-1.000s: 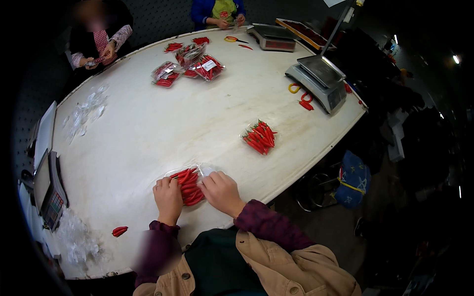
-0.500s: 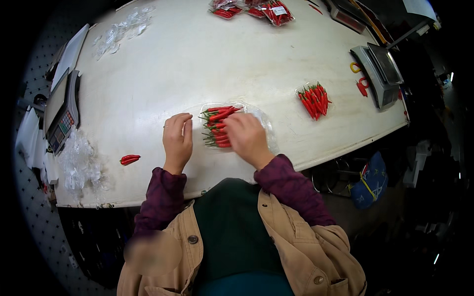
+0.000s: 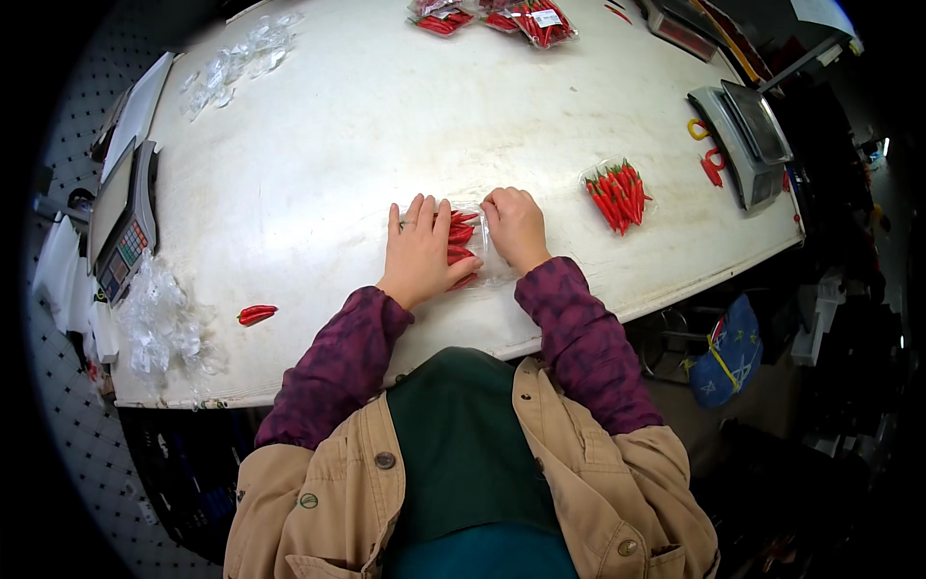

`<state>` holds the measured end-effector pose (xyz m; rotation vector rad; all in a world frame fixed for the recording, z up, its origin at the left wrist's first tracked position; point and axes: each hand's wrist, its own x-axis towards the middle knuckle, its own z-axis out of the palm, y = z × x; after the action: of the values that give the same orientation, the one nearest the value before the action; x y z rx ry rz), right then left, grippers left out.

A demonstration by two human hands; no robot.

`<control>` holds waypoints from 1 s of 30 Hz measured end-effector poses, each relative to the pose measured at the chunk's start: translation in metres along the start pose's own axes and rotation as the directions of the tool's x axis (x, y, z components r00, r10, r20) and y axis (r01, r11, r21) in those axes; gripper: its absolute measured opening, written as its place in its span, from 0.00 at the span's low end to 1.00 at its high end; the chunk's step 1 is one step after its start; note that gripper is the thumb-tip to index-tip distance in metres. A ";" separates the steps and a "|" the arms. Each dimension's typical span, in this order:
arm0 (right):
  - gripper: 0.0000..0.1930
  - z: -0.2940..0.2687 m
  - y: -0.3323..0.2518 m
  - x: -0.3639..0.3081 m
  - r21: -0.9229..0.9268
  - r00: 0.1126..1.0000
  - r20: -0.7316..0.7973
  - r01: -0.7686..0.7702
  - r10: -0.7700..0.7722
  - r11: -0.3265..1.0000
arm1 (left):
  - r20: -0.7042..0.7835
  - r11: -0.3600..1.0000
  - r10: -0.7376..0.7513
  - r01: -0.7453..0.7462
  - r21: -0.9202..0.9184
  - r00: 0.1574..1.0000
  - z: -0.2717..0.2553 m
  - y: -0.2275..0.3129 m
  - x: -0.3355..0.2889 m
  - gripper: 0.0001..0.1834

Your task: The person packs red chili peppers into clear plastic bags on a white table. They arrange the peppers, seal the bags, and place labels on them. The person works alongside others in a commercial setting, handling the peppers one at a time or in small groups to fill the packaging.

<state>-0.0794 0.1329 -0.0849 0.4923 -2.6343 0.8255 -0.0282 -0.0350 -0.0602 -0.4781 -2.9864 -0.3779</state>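
Red chili peppers (image 3: 461,238) lie side by side in a clear plastic bag (image 3: 495,265) on the white table in front of me. My left hand (image 3: 421,246) rests flat over their left part, fingers spread, hiding the green stems. At the bag's right end my right hand (image 3: 516,230) is closed, its fingertips pinching the clear plastic edge. A second clear pack of red chilies (image 3: 617,197), stems toward the far side, lies to the right. A few loose chilies (image 3: 258,315) lie left of my left forearm.
A scale with a keypad (image 3: 125,227) stands at the left edge, beside a heap of clear plastic bags (image 3: 159,318). More crumpled plastic (image 3: 236,63) lies far left. Filled chili packs (image 3: 540,24) sit at the far side. Another scale (image 3: 743,140) and red-handled scissors (image 3: 713,164) are at right.
My left hand has moved right and come down flat over the chilies. My right hand has shifted right, from above the chilies to the bag's right edge.
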 end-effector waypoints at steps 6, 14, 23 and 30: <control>0.08 -0.008 0.005 0.015 0.037 0.988 0.092 -0.130 0.126 0.991 | -0.055 0.999 0.037 -0.038 -0.018 0.998 0.008 0.000 -0.007 0.48; 0.09 -0.013 0.014 0.013 0.081 0.959 0.261 -0.139 0.113 0.987 | -0.089 0.996 0.063 -0.068 -0.055 0.994 0.008 -0.001 -0.006 0.46; 0.06 -0.023 0.019 -0.013 -0.418 0.956 0.236 -0.060 0.172 0.906 | -0.083 0.999 0.002 -0.007 -0.054 0.997 0.007 0.004 -0.008 0.45; 0.13 -0.054 -0.009 -0.073 -0.081 0.978 0.204 -0.035 0.051 0.996 | -0.020 0.996 0.008 -0.009 -0.083 1.000 0.005 0.002 -0.008 0.52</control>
<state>0.0004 0.1749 -0.0686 0.5281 -2.8636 0.7161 -0.0206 -0.0341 -0.0651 -0.4918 -2.9583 -0.5053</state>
